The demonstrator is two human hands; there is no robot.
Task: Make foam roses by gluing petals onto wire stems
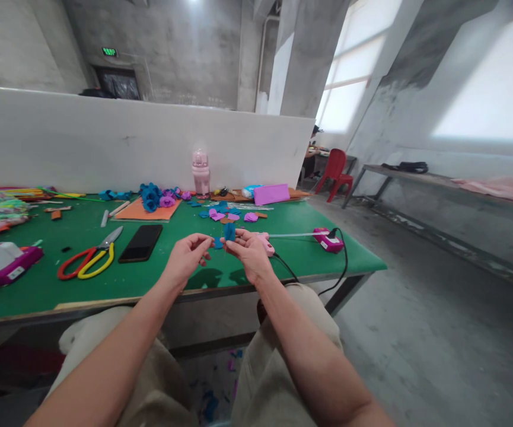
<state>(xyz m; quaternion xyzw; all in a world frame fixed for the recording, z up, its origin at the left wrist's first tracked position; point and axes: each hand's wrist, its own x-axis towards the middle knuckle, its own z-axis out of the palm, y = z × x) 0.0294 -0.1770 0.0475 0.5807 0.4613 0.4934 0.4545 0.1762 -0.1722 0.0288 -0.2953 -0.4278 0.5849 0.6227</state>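
Note:
Above the front of the green table, my two hands are close together. My right hand (251, 252) is closed, with an upright blue crepe-paper petal (229, 231) pinched in its fingertips. My left hand (187, 255) pinches the edge of a smaller blue paper piece (217, 242) between the hands; whether the two blue pieces are joined, I cannot tell. Just beyond my right hand lies a pink glue gun (265, 242), partly covered by it. Loose purple petals (218, 214) and blue petals (223, 206) are scattered behind my hands.
Scissors (94, 256) with red and yellow handles and a black phone (141, 243) lie left. Finished blue paper flowers (150, 197) rest on orange paper (134, 211). A pink bottle (201, 175) stands by the white partition (127, 139). Right, a purple power strip (328, 240) trails a cable.

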